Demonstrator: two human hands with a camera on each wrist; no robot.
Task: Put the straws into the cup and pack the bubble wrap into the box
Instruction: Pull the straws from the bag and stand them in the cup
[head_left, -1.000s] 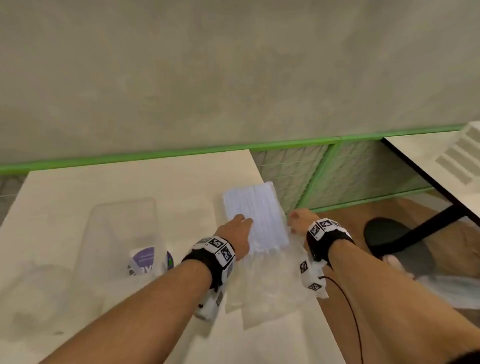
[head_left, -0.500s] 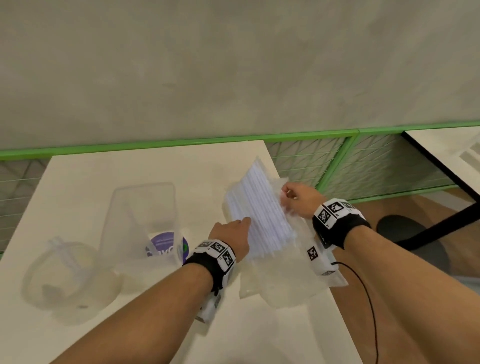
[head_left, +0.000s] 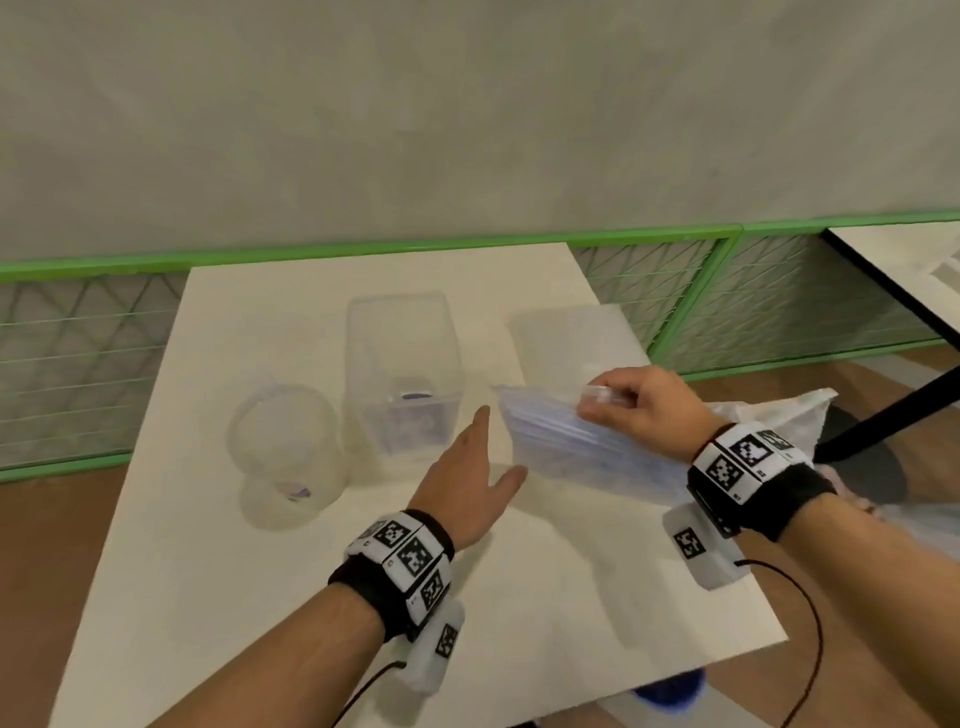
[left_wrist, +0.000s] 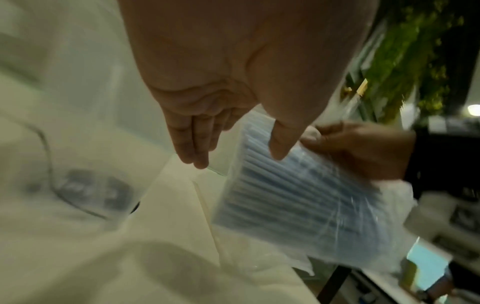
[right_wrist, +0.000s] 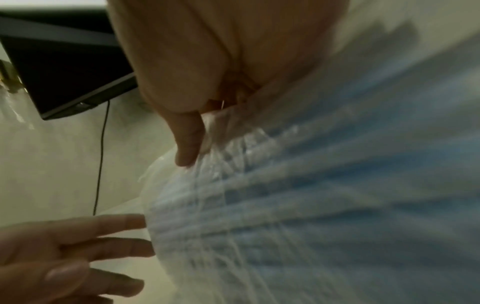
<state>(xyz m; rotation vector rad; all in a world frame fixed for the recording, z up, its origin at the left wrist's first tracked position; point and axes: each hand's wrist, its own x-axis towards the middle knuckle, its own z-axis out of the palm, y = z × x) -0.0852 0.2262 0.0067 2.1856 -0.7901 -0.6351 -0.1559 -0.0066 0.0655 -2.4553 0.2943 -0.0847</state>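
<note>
Leftmost, we see the clear cup (head_left: 283, 457) on the table (head_left: 208, 597), then the clear box (head_left: 402, 371). Our left hand (head_left: 467, 480) hovers flat, fingers straight, holding nothing. Our right hand (head_left: 641, 408) pinches the bagged straws (head_left: 566, 441), lifted off the table; bubble wrap (head_left: 566, 332) lies behind them.

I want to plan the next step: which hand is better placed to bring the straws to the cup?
Probably the right hand: it already grips the straw pack above the table, while the left hand is open and holds nothing.
</note>
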